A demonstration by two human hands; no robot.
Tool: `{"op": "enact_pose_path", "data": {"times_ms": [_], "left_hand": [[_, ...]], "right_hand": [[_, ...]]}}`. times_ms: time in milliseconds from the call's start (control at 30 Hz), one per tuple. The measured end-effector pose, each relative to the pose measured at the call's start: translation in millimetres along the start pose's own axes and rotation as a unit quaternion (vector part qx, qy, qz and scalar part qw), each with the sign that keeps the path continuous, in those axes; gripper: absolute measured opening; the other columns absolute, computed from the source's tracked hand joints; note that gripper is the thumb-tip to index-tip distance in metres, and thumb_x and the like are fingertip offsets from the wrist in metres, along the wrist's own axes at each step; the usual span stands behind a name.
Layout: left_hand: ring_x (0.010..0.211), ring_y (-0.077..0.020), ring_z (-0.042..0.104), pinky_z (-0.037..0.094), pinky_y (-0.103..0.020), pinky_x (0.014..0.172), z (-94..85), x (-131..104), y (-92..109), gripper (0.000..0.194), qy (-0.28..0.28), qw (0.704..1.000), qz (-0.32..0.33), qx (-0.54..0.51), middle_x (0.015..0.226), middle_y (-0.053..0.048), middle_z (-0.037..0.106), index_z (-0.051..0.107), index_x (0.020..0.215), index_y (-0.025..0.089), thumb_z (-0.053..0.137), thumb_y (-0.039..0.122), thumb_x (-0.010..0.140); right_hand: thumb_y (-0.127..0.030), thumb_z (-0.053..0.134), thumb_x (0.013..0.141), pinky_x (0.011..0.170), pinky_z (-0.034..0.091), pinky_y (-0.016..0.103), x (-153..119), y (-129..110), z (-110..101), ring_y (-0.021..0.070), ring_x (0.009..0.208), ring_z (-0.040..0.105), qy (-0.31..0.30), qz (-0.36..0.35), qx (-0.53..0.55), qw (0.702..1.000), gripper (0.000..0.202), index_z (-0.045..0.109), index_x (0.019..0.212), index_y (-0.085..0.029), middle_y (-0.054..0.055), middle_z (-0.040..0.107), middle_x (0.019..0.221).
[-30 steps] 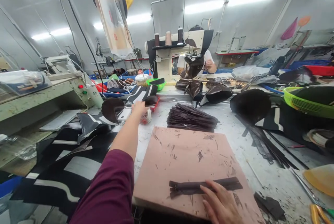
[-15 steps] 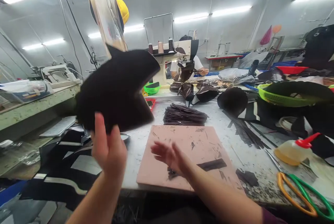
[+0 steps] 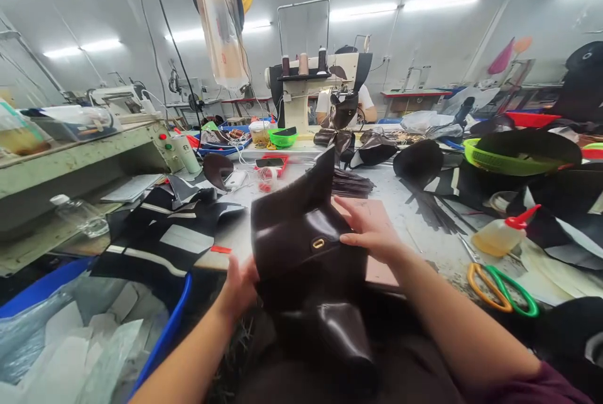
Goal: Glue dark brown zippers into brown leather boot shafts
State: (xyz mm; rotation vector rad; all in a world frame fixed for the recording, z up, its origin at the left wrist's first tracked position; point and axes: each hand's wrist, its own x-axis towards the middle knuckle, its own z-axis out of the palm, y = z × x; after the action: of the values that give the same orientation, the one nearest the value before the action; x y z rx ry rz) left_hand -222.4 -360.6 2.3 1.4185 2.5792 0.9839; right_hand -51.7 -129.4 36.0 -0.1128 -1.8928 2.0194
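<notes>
A dark brown, shiny leather boot upper (image 3: 292, 234) with a small gold oval fitting (image 3: 318, 243) is held upright in front of me, its lower part curving down over my lap. My left hand (image 3: 240, 284) grips its left edge, the fingers partly hidden behind the leather. On the right edge, my right hand (image 3: 372, 231) holds it with the thumb on the shiny face near the fitting. Behind it lies a pink cutting board (image 3: 382, 210), mostly covered, with a stack of dark strips (image 3: 353, 184) beyond.
Orange-and-green-handled scissors (image 3: 502, 291) and a red-tipped glue bottle (image 3: 499, 235) lie to the right. Black pieces with white strips (image 3: 155, 228) hang over the left table edge above a blue bin (image 3: 176, 316). A sewing machine (image 3: 301, 99) and a person (image 3: 367, 105) are ahead.
The left hand alone held up a dark piece, matte black side showing. Now it is lower, shiny brown side toward me, and the right hand also grips it. The view has shifted left and down.
</notes>
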Motion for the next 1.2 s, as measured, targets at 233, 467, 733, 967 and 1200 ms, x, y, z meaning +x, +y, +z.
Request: {"op": "enact_pose_path", "data": {"times_ms": [233, 467, 733, 967, 1200], "left_hand": [[0.102, -0.0275, 0.056, 0.044, -0.04, 0.089, 60.1, 35.3, 30.1, 0.07, -0.168, 0.885, -0.092, -0.425, 0.107, -0.011, 0.062, 0.055, 0.112, 0.014, 0.07, 0.052, 0.055], [0.094, -0.0238, 0.058, 0.043, -0.038, 0.088, 59.2, 50.9, 28.1, 0.043, -0.259, 0.894, -0.077, -0.358, 0.093, -0.005, 0.066, 0.065, 0.091, 0.017, 0.073, 0.037, 0.054], [0.08, -0.0202, 0.061, 0.047, -0.034, 0.08, 69.1, -22.4, 24.3, 0.02, -0.396, 0.838, -0.036, -0.373, 0.081, -0.004, 0.068, 0.068, 0.078, 0.016, 0.066, 0.031, 0.064], [0.08, -0.021, 0.057, 0.046, -0.033, 0.076, 100.7, -40.7, 23.6, 0.038, -0.325, 0.843, -0.15, -0.401, 0.079, -0.005, 0.065, 0.065, 0.08, 0.013, 0.069, 0.044, 0.059], [0.09, -0.0223, 0.057, 0.041, -0.037, 0.087, 93.6, -8.2, 53.2, 0.041, -0.354, 0.785, -0.133, -0.491, 0.091, -0.008, 0.065, 0.064, 0.091, 0.012, 0.066, 0.045, 0.067]], "right_hand": [[-0.033, 0.072, 0.057, 0.088, 0.042, 0.045, -52.9, 39.2, -47.9, 0.0239, 0.104, 0.055, 0.055, 0.086, -0.207, 0.973, 0.093, 0.022, 0.136, -0.026, 0.011, 0.056, 0.118], [-0.053, 0.059, 0.068, 0.08, 0.045, 0.039, -79.2, 41.8, -18.9, 0.0205, 0.089, 0.059, 0.212, -0.033, -0.184, 0.959, 0.034, 0.05, 0.078, -0.021, 0.007, 0.061, 0.099], [-0.058, 0.049, 0.075, 0.066, 0.048, 0.034, -140.4, 41.6, 23.8, 0.019, 0.072, 0.059, 0.046, 0.079, -0.074, 0.993, 0.037, 0.051, 0.074, -0.021, 0.004, 0.061, 0.074], [-0.05, 0.046, 0.08, 0.053, 0.048, 0.03, -150.0, 60.3, 1.2, 0.0159, 0.058, 0.055, 0.263, 0.072, -0.261, 0.926, 0.029, 0.051, 0.078, -0.021, 0.001, 0.056, 0.064], [-0.021, 0.058, 0.076, 0.099, 0.037, 0.042, -100.2, -0.2, 14.1, 0.022, 0.113, 0.048, 0.115, -0.361, -0.645, 0.664, 0.028, 0.054, 0.103, -0.014, 0.01, 0.058, 0.108]]}}
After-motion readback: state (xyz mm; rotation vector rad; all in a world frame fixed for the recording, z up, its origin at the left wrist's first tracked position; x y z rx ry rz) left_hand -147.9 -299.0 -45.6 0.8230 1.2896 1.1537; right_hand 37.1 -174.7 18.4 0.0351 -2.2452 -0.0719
